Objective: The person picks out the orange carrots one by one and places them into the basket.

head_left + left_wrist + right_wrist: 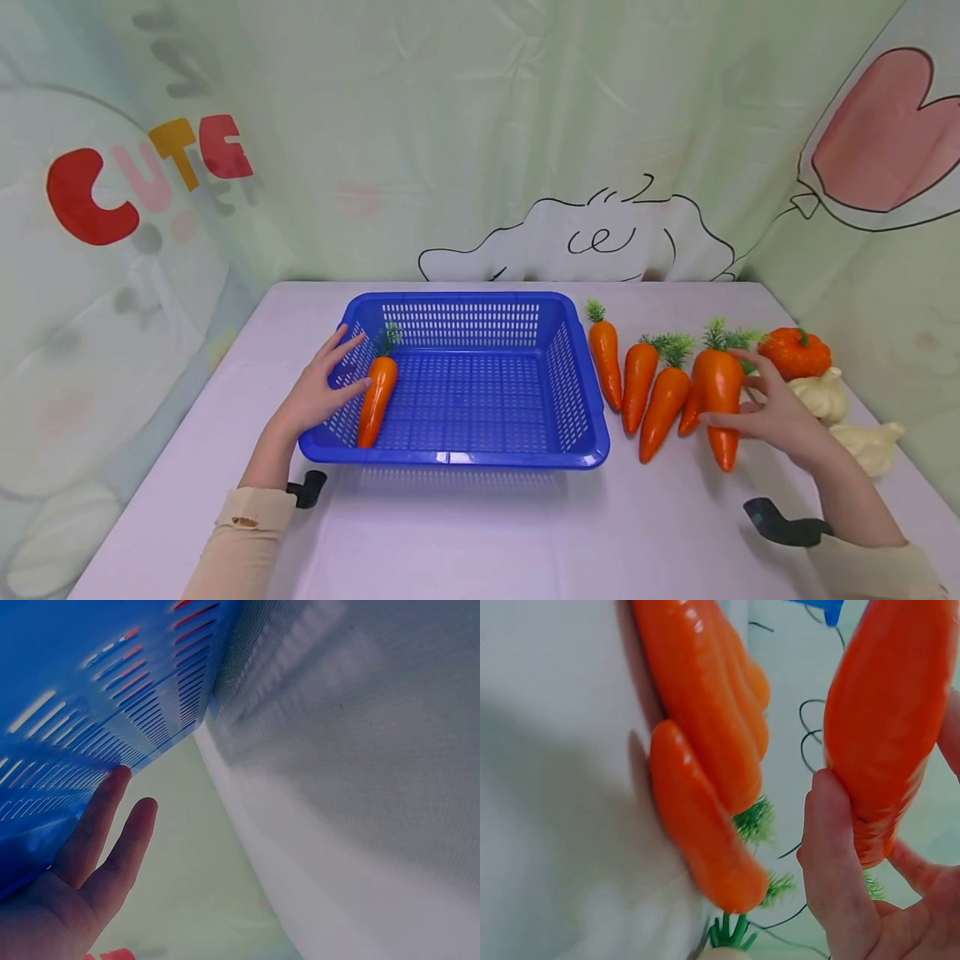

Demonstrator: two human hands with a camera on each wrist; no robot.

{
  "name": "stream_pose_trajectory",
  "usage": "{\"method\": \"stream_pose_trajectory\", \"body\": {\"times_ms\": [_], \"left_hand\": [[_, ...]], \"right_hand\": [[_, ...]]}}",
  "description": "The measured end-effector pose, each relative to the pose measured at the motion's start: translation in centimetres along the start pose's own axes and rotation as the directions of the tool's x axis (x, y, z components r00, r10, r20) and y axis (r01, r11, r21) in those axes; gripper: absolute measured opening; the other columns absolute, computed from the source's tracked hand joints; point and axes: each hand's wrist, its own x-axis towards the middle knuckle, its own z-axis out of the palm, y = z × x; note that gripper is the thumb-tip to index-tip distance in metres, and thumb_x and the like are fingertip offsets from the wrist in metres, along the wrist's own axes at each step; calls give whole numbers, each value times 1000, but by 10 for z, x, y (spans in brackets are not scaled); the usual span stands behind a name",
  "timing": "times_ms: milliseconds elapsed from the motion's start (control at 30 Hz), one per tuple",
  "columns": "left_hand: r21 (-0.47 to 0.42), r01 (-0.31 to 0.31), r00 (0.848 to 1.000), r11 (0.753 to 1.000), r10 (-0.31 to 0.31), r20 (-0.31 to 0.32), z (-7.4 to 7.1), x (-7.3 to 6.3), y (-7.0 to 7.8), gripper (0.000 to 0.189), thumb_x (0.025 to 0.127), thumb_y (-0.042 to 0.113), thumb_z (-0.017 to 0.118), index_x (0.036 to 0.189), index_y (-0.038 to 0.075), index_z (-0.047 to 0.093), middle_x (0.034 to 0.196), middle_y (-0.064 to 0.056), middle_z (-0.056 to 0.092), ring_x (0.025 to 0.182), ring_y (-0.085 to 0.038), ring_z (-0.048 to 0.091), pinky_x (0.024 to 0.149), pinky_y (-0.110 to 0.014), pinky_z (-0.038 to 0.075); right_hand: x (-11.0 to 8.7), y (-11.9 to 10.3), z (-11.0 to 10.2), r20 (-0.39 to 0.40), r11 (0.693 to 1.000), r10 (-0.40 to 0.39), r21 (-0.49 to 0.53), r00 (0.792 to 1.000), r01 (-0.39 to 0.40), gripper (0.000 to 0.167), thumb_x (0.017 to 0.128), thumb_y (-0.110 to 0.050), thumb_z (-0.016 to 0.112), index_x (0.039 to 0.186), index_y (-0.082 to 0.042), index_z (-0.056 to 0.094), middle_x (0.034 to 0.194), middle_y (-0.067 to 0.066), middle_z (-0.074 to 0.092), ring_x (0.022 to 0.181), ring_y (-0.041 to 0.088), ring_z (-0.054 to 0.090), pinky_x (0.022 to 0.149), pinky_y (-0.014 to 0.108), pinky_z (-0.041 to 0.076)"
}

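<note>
My right hand holds a carrot with green leaves, thumb on one side and fingers on the other. In the right wrist view this carrot is raised off the table beside the other carrots. The left hand is at the left rim of a blue plastic basket, its fingers spread and fairly straight. Two of its fingers show along the basket's slotted outer wall in the left wrist view. Inside the basket, near the left thumb, lies one carrot.
Several more carrots lie in a row right of the basket. A small orange pumpkin and two garlic bulbs sit at the table's right edge. Behind the white table hangs a printed curtain.
</note>
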Motion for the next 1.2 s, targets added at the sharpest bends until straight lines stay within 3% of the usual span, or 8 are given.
{"method": "stream_pose_trajectory", "body": {"times_ms": [300, 500, 833, 1200], "left_hand": [[-4, -3, 1000, 1000, 3, 4, -1, 0, 0, 68, 84, 29, 64, 143, 18, 32, 153, -10, 9, 135, -42, 13, 93, -70, 23], [-3, 3, 1000, 1000, -3, 9, -2, -1, 1, 68, 83, 30, 63, 143, 18, 33, 153, -10, 9, 135, -42, 12, 93, -70, 23], [-2, 6, 1000, 1000, -6, 11, -1, -1, 1, 68, 84, 31, 63, 143, 18, 33, 153, -9, 8, 135, -41, 12, 94, -69, 22], [-4, 2, 1000, 1000, -2, 10, -1, -1, 1, 68, 84, 30, 63, 143, 18, 33, 153, -10, 9, 135, -41, 12, 94, -69, 23]], "right_hand": [[3, -25, 6, -19, 999, -52, -4, 998, 52, 95, 81, -20, 70, 143, -4, 1, 130, 40, 22, 95, 47, 54, 65, 42, 55], [6, -44, 9, -6, 999, -42, -17, 999, 42, 97, 80, -24, 71, 145, -6, 0, 131, 39, 22, 97, 46, 54, 66, 40, 55], [12, -71, 16, -10, 999, -51, 6, 999, 51, 97, 78, -28, 72, 145, -10, 3, 132, 39, 22, 102, 53, 48, 67, 47, 54], [24, -101, 27, 29, 999, -38, 1, 999, 38, 101, 77, -30, 73, 146, -18, 0, 135, 36, 21, 106, 50, 48, 69, 47, 54]]}}
